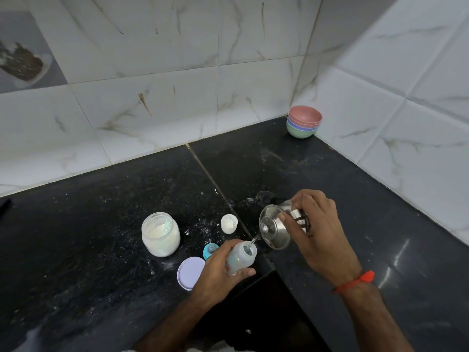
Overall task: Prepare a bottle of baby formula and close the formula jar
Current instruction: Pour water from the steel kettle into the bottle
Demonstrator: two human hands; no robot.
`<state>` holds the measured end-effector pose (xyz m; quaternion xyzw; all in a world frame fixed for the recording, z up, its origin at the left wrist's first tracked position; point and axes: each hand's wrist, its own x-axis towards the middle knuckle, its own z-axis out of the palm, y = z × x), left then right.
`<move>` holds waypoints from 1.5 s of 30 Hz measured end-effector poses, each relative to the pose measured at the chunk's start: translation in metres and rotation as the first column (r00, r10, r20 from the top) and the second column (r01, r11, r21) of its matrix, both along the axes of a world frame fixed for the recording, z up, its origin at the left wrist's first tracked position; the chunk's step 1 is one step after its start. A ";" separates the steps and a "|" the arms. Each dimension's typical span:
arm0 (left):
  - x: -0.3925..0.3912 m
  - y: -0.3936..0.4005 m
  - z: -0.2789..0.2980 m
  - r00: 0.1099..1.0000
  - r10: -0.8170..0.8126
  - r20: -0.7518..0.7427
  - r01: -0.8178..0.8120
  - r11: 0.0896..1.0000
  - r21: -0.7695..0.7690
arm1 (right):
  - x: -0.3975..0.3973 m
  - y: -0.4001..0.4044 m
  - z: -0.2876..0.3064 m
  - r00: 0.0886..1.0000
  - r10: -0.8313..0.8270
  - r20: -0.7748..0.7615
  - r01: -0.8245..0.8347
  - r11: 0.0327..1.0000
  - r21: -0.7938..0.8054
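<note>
Left hand: my left hand (215,270) was wrapped around the baby bottle (241,259), holding it tilted just above the tabletop's (101,224) front edge.
Right hand: my right hand (312,229) gripped the steel kettle (275,228), thumb pressing its lid, with a thin stream running into the bottle's mouth.
Spill risk: the mouth was narrow (and the bottle unsupported), so a wobble could have sent water over my fingers.
Lid risk: if my thumb slipped, the lid might have dropped.
Formula jar: the formula jar (160,233) stood open left of the bottle, its lid (190,273) lying just beside my left hand; splashes could have dampened the powder.
</note>
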<state>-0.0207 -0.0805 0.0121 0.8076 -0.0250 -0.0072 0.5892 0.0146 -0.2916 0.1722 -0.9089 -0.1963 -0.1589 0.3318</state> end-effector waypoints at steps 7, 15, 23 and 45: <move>-0.001 -0.002 -0.003 1.000 -0.007 -0.007 0.008 1.000 0.015 | -0.005 -0.005 0.008 1.000 -0.013 0.012 0.014 1.000 -0.008; -0.003 -0.005 -0.003 0.999 -0.015 -0.035 0.017 0.999 0.045 | -0.012 -0.008 0.015 0.999 -0.011 0.032 0.010 1.000 0.018; -0.005 -0.006 -0.004 0.996 -0.036 -0.084 0.042 0.997 0.069 | -0.016 -0.010 0.018 0.999 -0.020 0.036 0.020 1.000 -0.015; -0.005 -0.010 -0.006 0.998 -0.035 -0.053 0.038 0.998 0.056 | -0.021 -0.009 0.028 0.997 -0.033 0.074 0.037 0.998 -0.050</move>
